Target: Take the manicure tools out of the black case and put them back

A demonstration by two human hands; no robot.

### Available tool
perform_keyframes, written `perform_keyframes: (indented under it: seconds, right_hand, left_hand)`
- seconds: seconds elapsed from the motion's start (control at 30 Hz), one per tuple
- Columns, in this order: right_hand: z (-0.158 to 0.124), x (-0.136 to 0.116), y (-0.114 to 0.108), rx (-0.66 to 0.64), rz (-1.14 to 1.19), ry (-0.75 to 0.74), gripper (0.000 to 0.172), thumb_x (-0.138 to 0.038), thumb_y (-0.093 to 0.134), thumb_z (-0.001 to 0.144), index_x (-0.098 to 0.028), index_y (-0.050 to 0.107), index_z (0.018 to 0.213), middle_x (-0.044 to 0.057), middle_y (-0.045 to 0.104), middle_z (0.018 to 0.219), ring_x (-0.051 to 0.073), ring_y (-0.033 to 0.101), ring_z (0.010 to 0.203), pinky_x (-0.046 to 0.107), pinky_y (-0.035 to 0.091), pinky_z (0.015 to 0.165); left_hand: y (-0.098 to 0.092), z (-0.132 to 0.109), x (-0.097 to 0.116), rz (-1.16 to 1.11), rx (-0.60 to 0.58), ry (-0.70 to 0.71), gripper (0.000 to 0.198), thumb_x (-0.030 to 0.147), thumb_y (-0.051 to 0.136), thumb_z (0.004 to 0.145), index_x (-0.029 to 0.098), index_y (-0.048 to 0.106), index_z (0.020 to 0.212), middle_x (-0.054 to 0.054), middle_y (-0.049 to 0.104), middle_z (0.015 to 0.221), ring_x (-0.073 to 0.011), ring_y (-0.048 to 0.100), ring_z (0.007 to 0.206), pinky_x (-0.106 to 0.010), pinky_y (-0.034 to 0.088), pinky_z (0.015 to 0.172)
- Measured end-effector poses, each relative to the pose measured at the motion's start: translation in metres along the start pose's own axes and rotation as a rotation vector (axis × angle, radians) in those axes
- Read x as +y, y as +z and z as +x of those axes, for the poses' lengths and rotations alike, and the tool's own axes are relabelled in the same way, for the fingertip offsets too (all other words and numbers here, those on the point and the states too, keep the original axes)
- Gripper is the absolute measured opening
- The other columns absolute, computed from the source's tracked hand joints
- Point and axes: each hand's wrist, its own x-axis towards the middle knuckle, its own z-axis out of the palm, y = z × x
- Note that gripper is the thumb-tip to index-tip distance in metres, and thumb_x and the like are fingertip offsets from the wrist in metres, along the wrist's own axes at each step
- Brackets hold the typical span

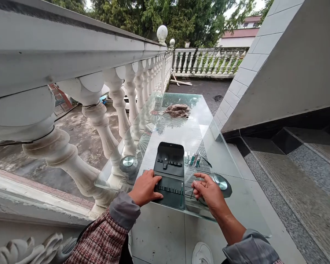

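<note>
A black manicure case (pixel 169 201) lies unfolded on the glass table, with rows of elastic loops on both halves. My left hand (pixel 146 187) rests on the case's left edge, its thumb and forefinger spread apart on the lower half. Right of the case, my right hand (pixel 207 190) pinches a thin dark tool (pixel 192 193) that points down; its exact kind is too small to make out. Beyond that hand lie nail clippers (pixel 192 160) with green parts, several other small grooming tools and a dark curved-handled tool (pixel 206 160).
The glass table (pixel 178 128) has round metal discs on its supports. A crumpled brown cloth (pixel 177 110) lies toward its far end. White balusters (pixel 114 97) line the left side; stone steps (pixel 288 172) rise on the right. A white shoe (pixel 202 253) shows below the near edge.
</note>
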Motion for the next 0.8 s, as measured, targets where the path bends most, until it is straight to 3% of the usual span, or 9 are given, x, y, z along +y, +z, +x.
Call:
perform_keyframes:
  seconds: [0.17,0.4,0.63,0.8]
  right_hand:
    - [0.005,-0.005,0.012,-0.063,0.009,0.020,0.046,-0.043,0.068,0.056,-0.018,0.055,0.092,-0.001,0.060,0.061,0.011,0.052,0.050,0.024,0.044,0.045]
    - [0.015,0.004,0.018,-0.062,-0.002,0.038,0.050,-0.036,0.067,0.057,-0.019,0.051,0.101,-0.002,0.062,0.062,0.012,0.053,0.050,0.024,0.045,0.044]
    - [0.023,0.006,0.018,-0.050,0.020,-0.001,0.048,-0.043,0.069,0.059,-0.017,0.051,0.096,0.000,0.063,0.065,0.010,0.053,0.051,0.024,0.046,0.046]
    - [0.022,0.000,0.032,-0.059,0.016,-0.021,0.048,-0.047,0.070,0.058,-0.017,0.051,0.092,0.001,0.064,0.065,0.011,0.054,0.050,0.024,0.046,0.046]
  left_hand:
    - [0.000,0.001,0.000,0.013,0.000,-0.007,0.062,0.045,0.075,0.063,0.023,0.052,0.117,-0.007,0.048,0.103,-0.0257,0.046,0.096,-0.033,0.043,0.077]
    - [0.001,0.001,0.001,0.020,0.000,-0.009,0.060,0.045,0.075,0.064,0.023,0.052,0.115,-0.007,0.048,0.104,-0.0255,0.046,0.096,-0.033,0.042,0.078]
    - [0.002,0.002,-0.001,0.010,0.005,0.015,0.063,0.047,0.076,0.063,0.024,0.052,0.116,-0.006,0.047,0.103,-0.0258,0.046,0.096,-0.033,0.042,0.079]
    - [0.004,0.002,-0.004,-0.008,0.009,0.020,0.064,0.049,0.076,0.062,0.023,0.052,0.115,-0.007,0.047,0.104,-0.0256,0.046,0.096,-0.033,0.042,0.078]
